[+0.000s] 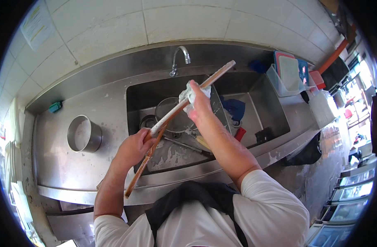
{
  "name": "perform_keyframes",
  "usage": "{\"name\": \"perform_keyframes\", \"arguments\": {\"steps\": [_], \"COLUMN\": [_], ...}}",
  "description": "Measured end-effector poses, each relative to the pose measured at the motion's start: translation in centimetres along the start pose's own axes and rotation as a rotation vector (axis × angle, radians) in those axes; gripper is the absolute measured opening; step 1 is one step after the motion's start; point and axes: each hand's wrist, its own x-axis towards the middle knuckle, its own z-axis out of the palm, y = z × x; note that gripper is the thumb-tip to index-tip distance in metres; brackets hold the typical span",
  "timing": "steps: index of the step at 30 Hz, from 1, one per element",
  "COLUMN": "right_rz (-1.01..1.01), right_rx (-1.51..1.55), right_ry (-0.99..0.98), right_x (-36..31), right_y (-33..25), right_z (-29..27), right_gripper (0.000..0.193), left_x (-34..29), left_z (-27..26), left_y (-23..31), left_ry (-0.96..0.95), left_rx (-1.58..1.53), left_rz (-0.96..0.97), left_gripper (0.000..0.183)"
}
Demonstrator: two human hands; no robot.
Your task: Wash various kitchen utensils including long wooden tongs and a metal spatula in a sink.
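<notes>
- Nearest, we record a person wearing a black cloth apron (209,190) over a white short-sleeved shirt (266,208).
- We find the left grip (133,149) closed around the lower end of a long, foam-streaked brown wooden stick (170,116), which slants up to the right above the sink.
- A second, bare brown wooden stick (138,177) runs from beside that grip down over the sink's front edge; we cannot tell whether the two are joined.
- Farther along the first stick, we see the right grip (200,102) clasping it through a white, foam-covered wad (188,95).
- Beneath, we note a rectangular steel basin (135,99) marked with suds.
- On the steel tabletop (52,160) to the left stands a round metal pot (96,139).
- Behind the basin rises a curved chrome faucet (174,61).
</notes>
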Motion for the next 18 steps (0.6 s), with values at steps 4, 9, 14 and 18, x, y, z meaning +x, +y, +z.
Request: {"name": "perform_keyframes", "arguments": {"steps": [4, 9, 14, 18], "right_rz": [0.076, -0.856, -0.881, -0.803], "right_rx": [-0.242, -1.142, -0.979, -1.184], "right_ry": [-0.004, 0.285, -0.33, -1.029], "right_x": [0.9, 7.4, -0.3, -8.1], "right_y": [-1.7, -9.8, 0.3, 10.8], "right_z": [0.0, -6.7, 4.3, 14.3], "right_gripper": [0.037, 0.036, 0.044, 0.049], "left_x": [-2.5, -6.7, -8.6, -8.9], "left_z": [-0.8, -2.5, -0.7, 0.2], "left_y": [-3.2, -8.8, -10.4, -10.9], "left_ry": [-0.057, -0.141, -0.037, -0.067], "left_rx": [-0.178, -0.22, -0.173, -0.123], "left_rz": [-0.032, -0.199, -0.226, -0.235], "left_gripper": [0.037, 0.037, 0.037, 0.037]}}
